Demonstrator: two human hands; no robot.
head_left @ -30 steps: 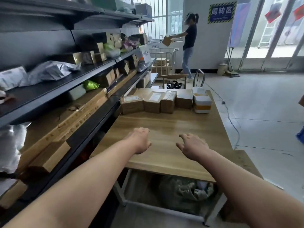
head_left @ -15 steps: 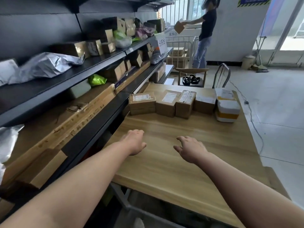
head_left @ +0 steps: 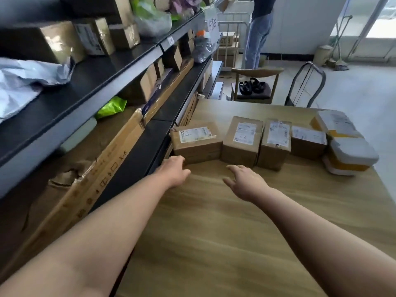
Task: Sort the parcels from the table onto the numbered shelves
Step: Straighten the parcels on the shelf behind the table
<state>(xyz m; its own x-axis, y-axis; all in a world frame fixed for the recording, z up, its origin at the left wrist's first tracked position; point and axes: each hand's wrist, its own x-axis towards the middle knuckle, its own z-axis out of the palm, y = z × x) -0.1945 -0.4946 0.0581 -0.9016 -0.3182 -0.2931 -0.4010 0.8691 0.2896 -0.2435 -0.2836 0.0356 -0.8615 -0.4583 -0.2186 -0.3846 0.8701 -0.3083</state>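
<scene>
The job looks just begun; four brown boxes (head_left: pixel 243 140) and two white and yellow parcels (head_left: pixel 347 146) sit in a row at the far side of the table (head_left: pixel 214 232); none is picked up. The left hand (head_left: pixel 174 170) is at the near corner of the first box (head_left: pixel 196 142), fingers loose, holding nothing; I cannot tell if it touches. The right hand (head_left: pixel 246 181) hovers near the boxes, fingers spread, empty. The shelves (head_left: pixel 85 82) on the left hold other parcels; all six table parcels are left to sort.
</scene>
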